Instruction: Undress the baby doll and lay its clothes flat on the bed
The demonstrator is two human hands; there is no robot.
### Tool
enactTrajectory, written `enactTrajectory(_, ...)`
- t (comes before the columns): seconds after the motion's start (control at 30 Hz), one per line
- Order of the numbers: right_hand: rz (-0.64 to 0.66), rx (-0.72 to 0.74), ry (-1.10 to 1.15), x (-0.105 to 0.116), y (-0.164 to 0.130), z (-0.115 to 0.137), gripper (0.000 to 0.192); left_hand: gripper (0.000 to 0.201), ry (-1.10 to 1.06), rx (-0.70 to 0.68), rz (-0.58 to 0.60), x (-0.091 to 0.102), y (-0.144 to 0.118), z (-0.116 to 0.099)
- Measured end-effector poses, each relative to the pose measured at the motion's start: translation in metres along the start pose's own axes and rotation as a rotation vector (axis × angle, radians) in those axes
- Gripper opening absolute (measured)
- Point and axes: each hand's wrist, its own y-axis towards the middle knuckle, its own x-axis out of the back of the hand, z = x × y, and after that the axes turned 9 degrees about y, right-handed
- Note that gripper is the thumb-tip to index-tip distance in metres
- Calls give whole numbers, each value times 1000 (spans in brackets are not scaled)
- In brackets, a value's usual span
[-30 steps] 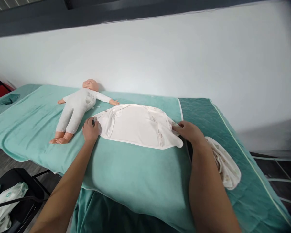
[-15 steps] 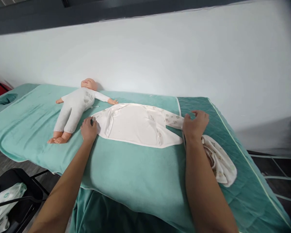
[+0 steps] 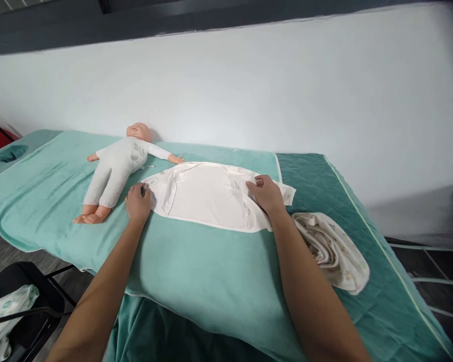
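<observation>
A white baby shirt, with small prints on its sleeves, lies spread out on the pale green bed cover. At its left sleeve end, my left hand has curled fingers closed on the cloth; the fingertips are partly hidden. My right hand lies on the right side of the shirt, near the base of the sleeve, thumb and fingers apart. The right sleeve's end sticks out beyond that hand. Left of the shirt, a baby doll in a white suit lies on its back, one arm reaching toward the shirt's upper edge.
A folded, printed white cloth lies on the darker green quilted pad beside my right forearm. A black chair with a white and green package stands at lower left. Behind the bed rises a white wall.
My right hand has moved left from the right sleeve's end onto the shirt, and the sleeve's tip now shows. The left hand and the doll stay in place.
</observation>
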Motion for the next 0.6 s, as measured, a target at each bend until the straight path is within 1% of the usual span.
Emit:
enactTrajectory(0.07,-12,6,71,2,3,0,37,24,-23,-5,-17,0,-1,0)
enactTrajectory(0.13,-65,26,103,3,6,-1,34,19,-34,-1,-32,0,-2,-1)
enactTrajectory(0.2,-114,41,67,6,10,-4,32,16,-25,10,-29,0,-3,-1)
enactTrajectory(0.33,-153,99,-40,15,14,-10,32,20,-22,-4,-15,-2,-5,1)
enactTrajectory(0.43,-160,218,-75,21,7,-4,37,27,-13,-7,-42,-3,-8,2)
enactTrajectory(0.5,-99,332,-122,21,-2,3,43,29,12,-10,-50,-4,-9,3)
enactTrajectory(0.57,28,423,-214,15,-14,9,50,27,25,-16,-46,-4,-10,3)
enactTrajectory(0.6,97,439,-276,11,-19,11,54,25,21,-20,-46,-4,-11,3)
